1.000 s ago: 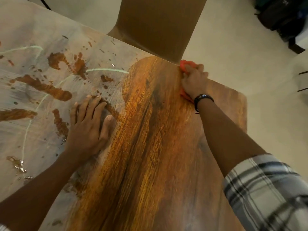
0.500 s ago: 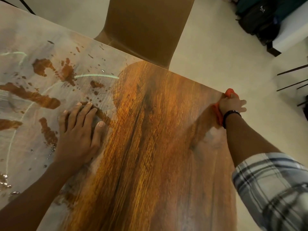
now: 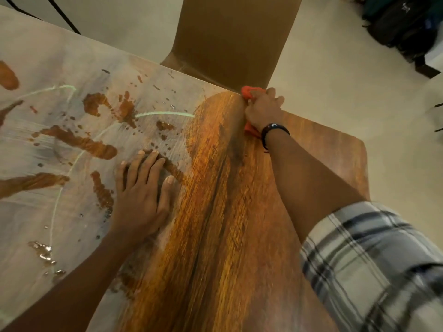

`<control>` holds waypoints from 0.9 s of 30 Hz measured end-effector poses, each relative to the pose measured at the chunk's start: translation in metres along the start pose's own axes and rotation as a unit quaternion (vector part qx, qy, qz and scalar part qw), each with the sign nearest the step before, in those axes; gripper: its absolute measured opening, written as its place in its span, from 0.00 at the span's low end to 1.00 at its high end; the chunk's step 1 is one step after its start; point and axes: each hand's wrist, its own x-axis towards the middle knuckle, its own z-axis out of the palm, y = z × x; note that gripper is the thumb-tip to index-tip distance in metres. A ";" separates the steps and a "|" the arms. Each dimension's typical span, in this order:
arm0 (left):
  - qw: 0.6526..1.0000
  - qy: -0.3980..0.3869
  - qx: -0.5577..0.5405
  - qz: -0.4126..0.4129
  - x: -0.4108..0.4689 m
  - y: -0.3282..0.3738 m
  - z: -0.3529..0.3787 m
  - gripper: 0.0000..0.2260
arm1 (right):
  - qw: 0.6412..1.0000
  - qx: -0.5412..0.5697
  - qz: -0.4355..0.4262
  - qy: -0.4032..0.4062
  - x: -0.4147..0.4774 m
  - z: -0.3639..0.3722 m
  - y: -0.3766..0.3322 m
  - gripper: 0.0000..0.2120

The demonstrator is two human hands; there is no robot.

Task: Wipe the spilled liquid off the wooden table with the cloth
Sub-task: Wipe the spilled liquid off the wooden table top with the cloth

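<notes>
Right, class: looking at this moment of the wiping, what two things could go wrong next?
1. The right hand holds the cloth at the far edge of the table, so liquid may get pushed onto the chair.
2. The left hand lies flat in the spill, so it could smear it or slip.

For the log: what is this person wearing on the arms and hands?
Right hand: bare, with a black wristband bearing a dark round face. Further up that arm, a plaid sleeve, white with grey and black stripes. Left hand and forearm: bare, nothing worn in view.
</notes>
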 end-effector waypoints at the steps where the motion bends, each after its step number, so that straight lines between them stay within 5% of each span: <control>1: 1.000 0.001 -0.005 -0.002 0.000 0.000 0.000 0.26 | 1.000 -0.004 -0.020 -0.004 -0.004 0.005 -0.017 0.19; 6: 0.999 0.019 -0.037 -0.014 -0.001 0.001 -0.005 0.26 | 0.971 0.014 -0.235 -0.051 -0.119 0.025 -0.075 0.21; 12: 0.997 0.031 -0.064 -0.008 -0.004 0.002 -0.010 0.29 | 0.901 -0.012 -0.419 -0.112 -0.227 0.031 -0.059 0.19; 21: 0.999 0.014 -0.047 -0.005 -0.001 -0.001 -0.003 0.32 | 0.991 -0.016 -0.135 -0.007 -0.030 0.035 -0.077 0.21; 27: 0.983 0.022 -0.178 -0.027 -0.007 0.002 -0.018 0.30 | 0.980 -0.012 -0.192 -0.044 -0.105 0.038 -0.099 0.20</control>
